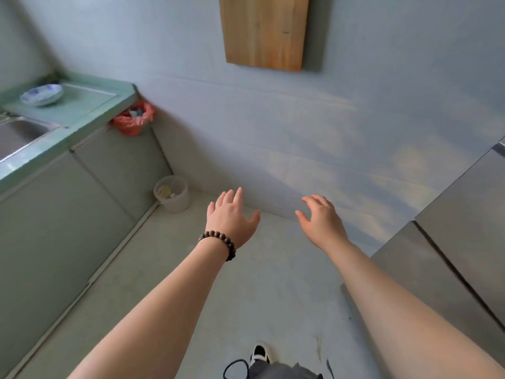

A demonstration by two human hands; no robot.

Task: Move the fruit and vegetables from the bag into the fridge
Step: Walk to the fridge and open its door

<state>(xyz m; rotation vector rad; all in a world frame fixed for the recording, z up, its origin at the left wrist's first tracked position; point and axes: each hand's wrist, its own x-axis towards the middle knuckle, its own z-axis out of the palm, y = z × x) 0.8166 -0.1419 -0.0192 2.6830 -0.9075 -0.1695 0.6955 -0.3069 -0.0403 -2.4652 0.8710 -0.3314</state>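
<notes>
Hands first: my left hand [232,214] and right hand [322,220] hover over the floor, fingers spread, gripping nothing. Fridge [464,228] stands closed at right. I'd turn toward the red bag [134,119], far left, possibly rubbish, before reaching.

I stood in a small home kitchen. To my left ran a green-topped counter [82,116] over grey cabinet doors [54,214], with a steel sink [19,135] set into it and a blue-and-white bowl [41,94] beside that. A wooden cutting board [263,31] hung on the tiled wall, a waste bin [172,193] sat in the corner, and the grey fridge [451,255] stood at my right.
</notes>
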